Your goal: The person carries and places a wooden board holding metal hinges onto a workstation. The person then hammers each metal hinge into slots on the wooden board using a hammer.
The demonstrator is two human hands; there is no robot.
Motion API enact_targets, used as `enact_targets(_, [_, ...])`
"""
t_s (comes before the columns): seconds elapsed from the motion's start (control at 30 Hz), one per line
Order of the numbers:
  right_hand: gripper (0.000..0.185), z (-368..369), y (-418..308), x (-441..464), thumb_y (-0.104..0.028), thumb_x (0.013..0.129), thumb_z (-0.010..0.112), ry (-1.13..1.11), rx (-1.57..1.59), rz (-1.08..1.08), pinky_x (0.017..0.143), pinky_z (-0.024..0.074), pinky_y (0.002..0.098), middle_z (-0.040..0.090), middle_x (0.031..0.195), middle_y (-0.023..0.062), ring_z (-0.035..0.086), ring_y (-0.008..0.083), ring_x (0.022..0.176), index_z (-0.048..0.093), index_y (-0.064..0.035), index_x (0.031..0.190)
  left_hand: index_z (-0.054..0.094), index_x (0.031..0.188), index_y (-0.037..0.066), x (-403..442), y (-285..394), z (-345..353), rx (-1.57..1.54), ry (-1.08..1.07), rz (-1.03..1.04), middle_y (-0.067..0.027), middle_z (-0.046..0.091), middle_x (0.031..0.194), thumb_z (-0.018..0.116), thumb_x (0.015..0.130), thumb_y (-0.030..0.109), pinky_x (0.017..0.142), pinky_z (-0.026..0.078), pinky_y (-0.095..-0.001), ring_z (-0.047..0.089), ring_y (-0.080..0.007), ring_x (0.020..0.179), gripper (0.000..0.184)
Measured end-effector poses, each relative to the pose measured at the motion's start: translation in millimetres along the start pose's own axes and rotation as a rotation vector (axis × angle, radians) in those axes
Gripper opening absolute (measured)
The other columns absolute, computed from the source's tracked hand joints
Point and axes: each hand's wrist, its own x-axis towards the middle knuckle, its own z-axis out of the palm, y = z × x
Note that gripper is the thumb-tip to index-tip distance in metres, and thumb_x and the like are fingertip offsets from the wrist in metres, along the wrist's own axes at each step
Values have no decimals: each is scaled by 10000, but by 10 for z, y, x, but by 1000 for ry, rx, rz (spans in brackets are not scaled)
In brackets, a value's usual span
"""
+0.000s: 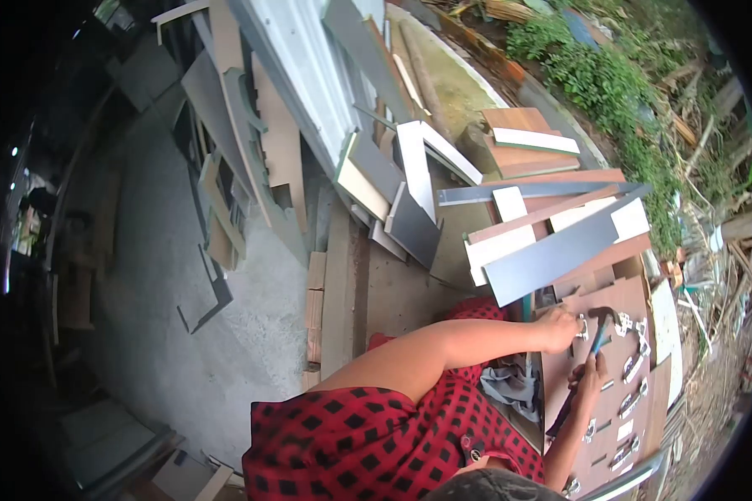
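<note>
My right hand point(589, 377) is wrapped round the blue handle of a hammer point(601, 327), whose dark head lies over a brown wooden board point(597, 301). Just beside it, my left hand point(560, 329) has its fingers closed on a small metal hinge point(582, 328) against the board. More metal hinges point(633, 367) are spread along the board, several of them in a row below the hammer. Part of the left hand's grip is hidden by its own fingers.
Stacked panels point(551, 255) in dark grey, white and brown lie beyond the board. Boards and offcuts point(242, 142) lean by a corrugated metal sheet point(297, 75). A grey cloth point(511, 389) hangs near the board's edge. Plants point(593, 83) grow at upper right.
</note>
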Motion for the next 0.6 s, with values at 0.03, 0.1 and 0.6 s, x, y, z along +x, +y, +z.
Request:
enact_targets(0.03, [370, 24, -73, -23, -243, 969, 456, 27, 8, 10, 347, 327, 225, 460, 571, 4, 437, 87, 415, 478, -40, 1277, 590, 976, 6, -58, 92, -213, 39, -28, -21, -199, 637, 925, 534, 795, 123, 845, 480, -447, 596, -359, 953, 223])
enact_targets(0.1, [382, 87, -277, -150, -229, 956, 466, 73, 103, 29, 380, 338, 216, 488, 597, 6, 455, 87, 432, 483, -31, 1282, 564, 1005, 19, -93, 61, -169, 12, 6, -6, -188, 627, 953, 586, 825, 208, 869, 469, -453, 568, -360, 1005, 262])
enact_targets(0.6, [347, 338, -338, -528, -220, 969, 479, 45, 91, -77, 380, 347, 215, 512, 607, 0, 475, 68, 436, 504, -91, 1290, 558, 1098, 55, -622, 72, -347, 118, 130, 19, -93, 515, 1079, 741, 718, 297, 858, 366, -430, 451, -297, 1060, 486])
